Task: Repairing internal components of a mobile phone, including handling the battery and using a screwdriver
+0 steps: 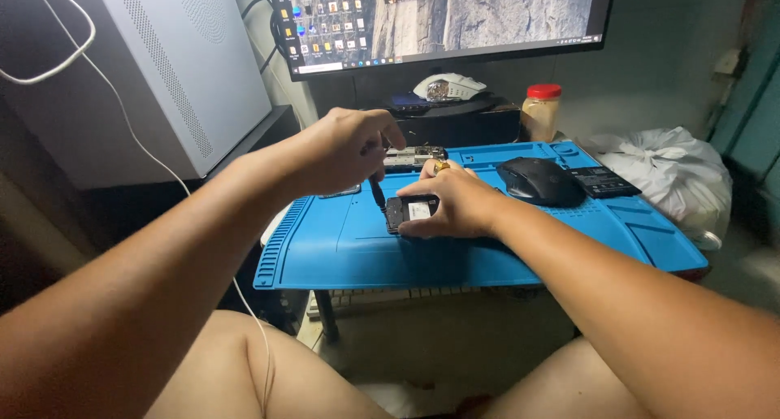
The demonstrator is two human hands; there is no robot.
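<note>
On the blue mat (pixel 349 248), the right hand (pixel 459 201) clamped the opened phone (pixel 409 211) flat; the left hand (pixel 345 147) pinched a screwdriver (pixel 378 193) upright, probably seated in a screw. Steady downward pressure suited. Beyond lay a black mouse (pixel 538 181).

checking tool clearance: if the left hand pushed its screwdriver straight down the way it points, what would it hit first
Most likely the opened phone that the right hand steadies on the blue repair mat. The left hand aims the screwdriver at its left edge; contact is unclear.
</note>
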